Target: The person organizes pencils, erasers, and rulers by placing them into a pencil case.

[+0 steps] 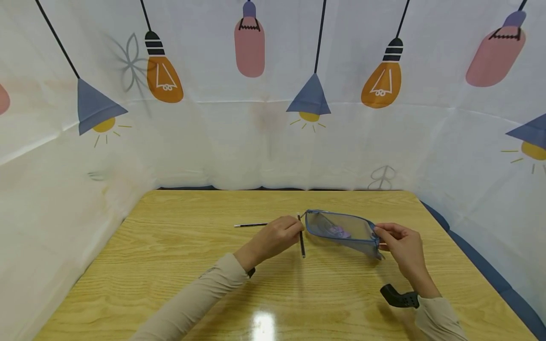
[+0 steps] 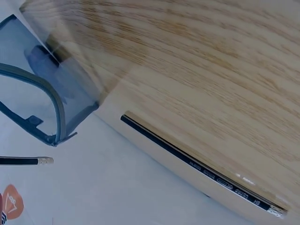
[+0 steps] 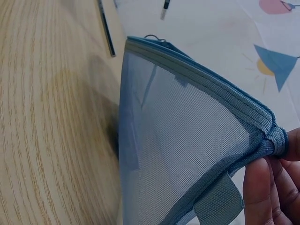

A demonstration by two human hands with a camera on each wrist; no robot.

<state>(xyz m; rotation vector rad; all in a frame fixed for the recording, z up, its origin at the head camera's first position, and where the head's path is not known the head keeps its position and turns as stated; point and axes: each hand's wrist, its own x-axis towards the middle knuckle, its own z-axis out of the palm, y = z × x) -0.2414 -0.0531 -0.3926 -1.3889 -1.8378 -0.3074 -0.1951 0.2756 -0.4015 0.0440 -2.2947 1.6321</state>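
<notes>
My left hand pinches a black pencil just left of the pouch's far-left corner. That pencil's white eraser end shows in the left wrist view, next to the pouch. A blue mesh zipper pouch gapes upward, its zipper edge spread. With thumb and fingers, my right hand grips the pouch's right end by the fabric tab. Through the mesh shows something purple inside. Behind my left hand a second black pencil lies on the table, marked HB near its eraser end.
The wood-grain table runs back to a white curtain printed with lamps and bulbs, which also hangs along both sides. A black wrist mount sticks out from my right wrist.
</notes>
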